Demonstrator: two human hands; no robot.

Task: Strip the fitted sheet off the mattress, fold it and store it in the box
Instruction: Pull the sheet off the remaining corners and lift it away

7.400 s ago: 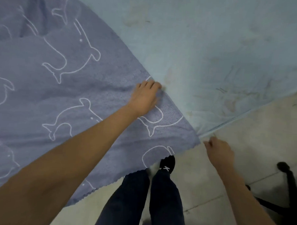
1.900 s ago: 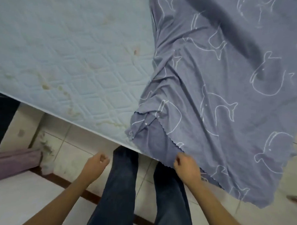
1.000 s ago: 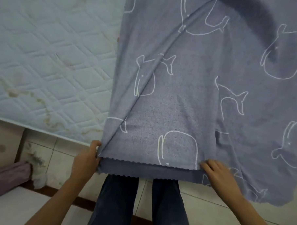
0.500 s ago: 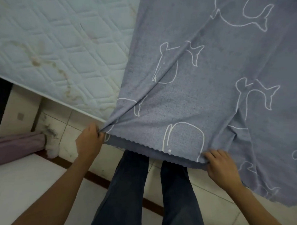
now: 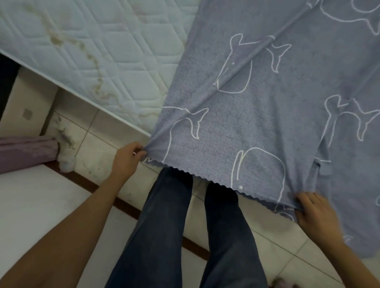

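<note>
The blue-grey sheet [image 5: 262, 116] with white whale outlines lies doubled over the right part of the bare quilted mattress [image 5: 97, 44] and hangs past its near edge. My left hand [image 5: 127, 157] pinches the sheet's near left corner by the scalloped hem. My right hand [image 5: 314, 211] grips the hem at the near right, with the fabric pulled taut between both hands. No box is in view.
My legs in dark trousers [image 5: 191, 231] stand on the tiled floor [image 5: 285, 241] right below the hem. A purple cloth [image 5: 18, 153] lies at the left by a stained wall corner. A brown strip [image 5: 125, 206] divides the tiles from a white surface.
Both hands took hold of the sheet's near hem and spread apart, stretching the folded edge flat. The view has shifted slightly; more mattress shows at the left.
</note>
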